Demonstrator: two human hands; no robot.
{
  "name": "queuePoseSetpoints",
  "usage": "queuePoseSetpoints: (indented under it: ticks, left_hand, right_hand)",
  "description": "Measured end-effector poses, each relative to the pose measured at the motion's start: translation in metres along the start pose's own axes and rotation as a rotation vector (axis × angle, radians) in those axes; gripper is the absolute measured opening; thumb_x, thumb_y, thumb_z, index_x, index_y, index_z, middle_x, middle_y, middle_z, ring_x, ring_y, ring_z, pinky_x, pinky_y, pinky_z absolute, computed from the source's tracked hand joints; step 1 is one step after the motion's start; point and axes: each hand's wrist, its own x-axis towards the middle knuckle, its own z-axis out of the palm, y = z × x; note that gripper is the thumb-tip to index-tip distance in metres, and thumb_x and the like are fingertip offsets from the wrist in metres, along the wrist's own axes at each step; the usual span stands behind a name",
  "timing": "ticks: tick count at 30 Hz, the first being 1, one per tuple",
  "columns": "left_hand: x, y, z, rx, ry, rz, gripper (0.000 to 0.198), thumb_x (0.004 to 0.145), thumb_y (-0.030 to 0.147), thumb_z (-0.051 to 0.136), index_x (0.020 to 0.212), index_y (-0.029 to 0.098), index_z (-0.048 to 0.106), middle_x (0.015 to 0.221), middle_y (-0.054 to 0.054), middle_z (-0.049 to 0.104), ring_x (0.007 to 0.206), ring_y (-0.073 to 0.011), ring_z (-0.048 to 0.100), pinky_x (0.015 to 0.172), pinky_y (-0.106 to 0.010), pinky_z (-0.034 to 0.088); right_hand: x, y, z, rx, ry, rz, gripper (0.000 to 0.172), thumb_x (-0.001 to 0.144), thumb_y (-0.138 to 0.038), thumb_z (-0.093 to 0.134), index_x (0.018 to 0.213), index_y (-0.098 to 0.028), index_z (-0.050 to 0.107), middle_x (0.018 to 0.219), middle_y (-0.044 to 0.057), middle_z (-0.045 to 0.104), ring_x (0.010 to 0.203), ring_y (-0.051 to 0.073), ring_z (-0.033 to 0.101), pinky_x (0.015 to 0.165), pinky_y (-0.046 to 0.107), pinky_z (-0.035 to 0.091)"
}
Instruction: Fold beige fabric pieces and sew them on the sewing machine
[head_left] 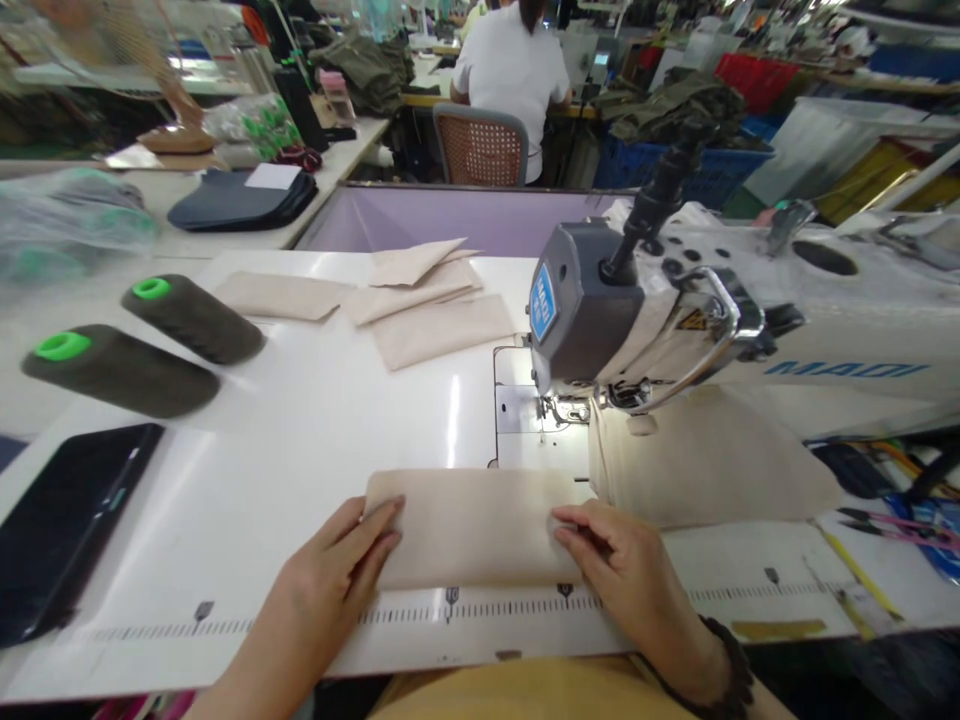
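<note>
Both hands on one beige fabric pc (472,525), a flat oblong lying lengthwise at the front of the white bench (300,470), just short of the sewing machine (757,310). L hand (337,565) grips its left end, fingertips on top near the edge. R hand (626,570) pinches the right end btwn thumb & index; dark bracelet (731,670) on that wrist. Front edge of the pc sits by the printed ruler scale (510,608); needle plate (517,410) is beyond its far edge, pc not under the presser foot.

R of the pc, a bigger beige cloth (712,465) lies below the machine arm, near the R hand. Farther R: pink-handled snips (892,530) w/ other small tools.

Behind, L of the machine head: overlapping pile of folded beige pcs (442,325), plus a flat beige pc (281,296) to its L. Two dk thread cones w/ green tops, far one (195,320) & near one (124,375), lie on their sides, L. Dk glossy slab (75,530), poss. a phone, nearer the front L corner.

Bkgd: dk stack (240,200) w/ white paper (272,177) on top; co-worker in white shirt (514,70), back to us, on a mesh-back chair (484,145); blue crate (675,175) w/ dk cloth, R.
</note>
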Motion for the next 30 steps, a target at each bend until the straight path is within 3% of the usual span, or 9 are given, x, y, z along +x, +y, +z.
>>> queuePoseSetpoints:
  ticks: [30]
  left_hand:
    - [0.0017, 0.0011, -0.0034, 0.02, -0.013, 0.038, 0.028, 0.09, 0.036, 0.039, 0.101, 0.019, 0.058, 0.09, -0.004, 0.059, 0.078, -0.0135, 0.061, 0.072, -0.018, 0.051]
  right_hand:
    - [0.0052, -0.0063, -0.0036, -0.016, -0.1, 0.035, 0.016, 0.081, -0.015, 0.05, 0.082, -0.018, 0.065, 0.073, 0.002, 0.064, 0.067, 0.015, 0.059, 0.061, 0.024, 0.044]
